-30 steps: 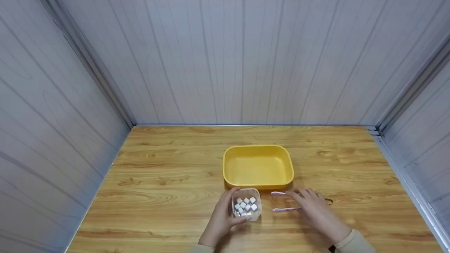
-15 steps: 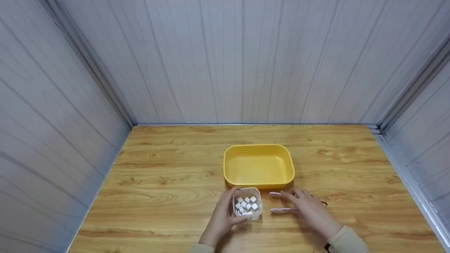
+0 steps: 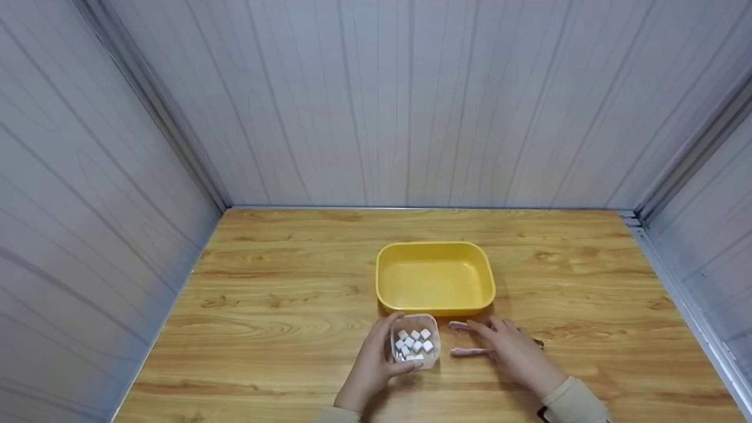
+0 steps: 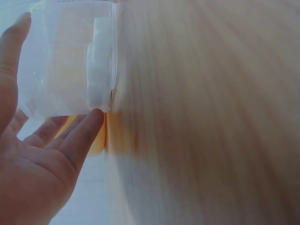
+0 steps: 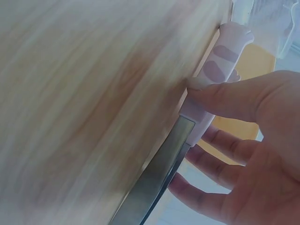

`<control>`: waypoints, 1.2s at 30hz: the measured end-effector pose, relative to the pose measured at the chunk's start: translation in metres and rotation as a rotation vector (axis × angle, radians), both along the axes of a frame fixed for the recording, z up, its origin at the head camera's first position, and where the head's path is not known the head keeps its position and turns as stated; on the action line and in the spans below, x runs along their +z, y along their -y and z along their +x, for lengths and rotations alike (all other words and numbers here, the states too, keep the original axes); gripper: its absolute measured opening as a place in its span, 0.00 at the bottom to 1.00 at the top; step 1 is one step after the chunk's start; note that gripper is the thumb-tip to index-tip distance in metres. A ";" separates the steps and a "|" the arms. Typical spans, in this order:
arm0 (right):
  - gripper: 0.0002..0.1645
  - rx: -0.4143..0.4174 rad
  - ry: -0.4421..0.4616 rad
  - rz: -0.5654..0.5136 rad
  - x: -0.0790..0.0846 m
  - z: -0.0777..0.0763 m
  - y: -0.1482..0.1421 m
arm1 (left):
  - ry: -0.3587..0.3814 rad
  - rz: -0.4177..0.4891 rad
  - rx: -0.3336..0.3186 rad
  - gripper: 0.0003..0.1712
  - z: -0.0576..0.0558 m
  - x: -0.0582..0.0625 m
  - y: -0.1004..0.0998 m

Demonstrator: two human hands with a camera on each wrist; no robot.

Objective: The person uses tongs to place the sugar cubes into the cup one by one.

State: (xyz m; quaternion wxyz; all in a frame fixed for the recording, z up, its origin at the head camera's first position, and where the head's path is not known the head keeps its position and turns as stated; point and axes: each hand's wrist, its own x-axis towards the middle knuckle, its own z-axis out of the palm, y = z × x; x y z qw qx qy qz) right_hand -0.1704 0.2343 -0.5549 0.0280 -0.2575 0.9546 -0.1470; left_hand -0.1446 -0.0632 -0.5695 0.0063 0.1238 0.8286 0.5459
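Note:
In the head view a small clear plastic tub (image 3: 417, 322) holds several white cubes (image 3: 416, 345). My left hand (image 3: 371, 364) grips it from the left, thumb on the near side and fingers on the far side. Its base sits at the table surface in the left wrist view. To its right, my right hand (image 3: 512, 353) holds a pair of tongs (image 3: 469, 352) by both arms, thumb on one and fingers on the other. The pink paw-shaped tips are spread apart and point at the tub. Bare metal (image 5: 157, 173) shows behind the pink part in the right wrist view.
A yellow rectangular basin (image 3: 435, 286) stands just beyond the tub, with nothing inside. Wood-grain table top (image 3: 282, 294) spreads around both hands. Pale panel walls (image 3: 376, 106) close off the back and both sides.
My right hand has slid a little to the left with the tongs, bringing their tips closer to the tub. The left hand keeps its grip on the tub.

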 end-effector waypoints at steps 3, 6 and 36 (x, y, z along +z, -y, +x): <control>0.40 -0.005 0.006 -0.011 0.000 -0.001 0.000 | 0.003 0.000 0.001 0.53 0.000 0.001 0.000; 0.42 -0.005 0.007 -0.022 -0.001 -0.001 0.000 | 0.008 -0.002 0.003 0.54 0.000 0.002 0.000; 0.45 -0.127 0.049 -0.127 0.012 0.022 -0.026 | 0.007 -0.038 -0.018 0.59 0.009 0.007 0.002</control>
